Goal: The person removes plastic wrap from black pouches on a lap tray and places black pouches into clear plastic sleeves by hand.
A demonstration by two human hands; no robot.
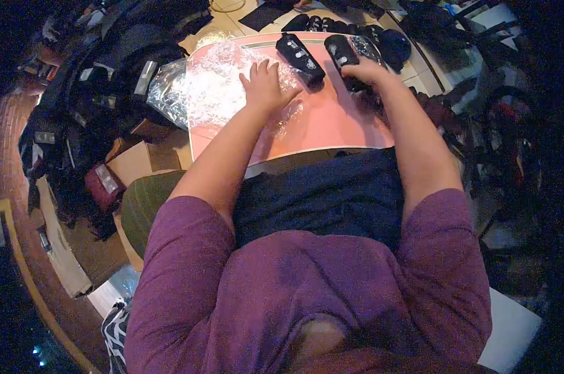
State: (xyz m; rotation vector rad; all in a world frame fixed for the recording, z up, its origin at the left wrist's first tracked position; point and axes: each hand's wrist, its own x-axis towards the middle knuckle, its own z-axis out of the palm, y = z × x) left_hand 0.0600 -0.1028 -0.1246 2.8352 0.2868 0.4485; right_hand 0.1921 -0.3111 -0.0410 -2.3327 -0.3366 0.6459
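My left hand [264,87] rests with fingers spread on a pile of crinkled clear plastic wrappers [216,84] on the pink tabletop [332,128]. My right hand [368,73] is closed around the lower end of a black, long, folded item with a pale printed label [339,51]; the exact kind cannot be made out. Between my hands lies a similar black labelled item [299,57], slanted and touched by neither hand. Clear plastic also shows just beyond the item in my right hand.
Several dark items [322,25] line the far edge of the table. To the left are heaps of black labelled goods [63,143], a maroon labelled item [105,184] and an open cardboard box [129,159]. More dark objects crowd the right side.
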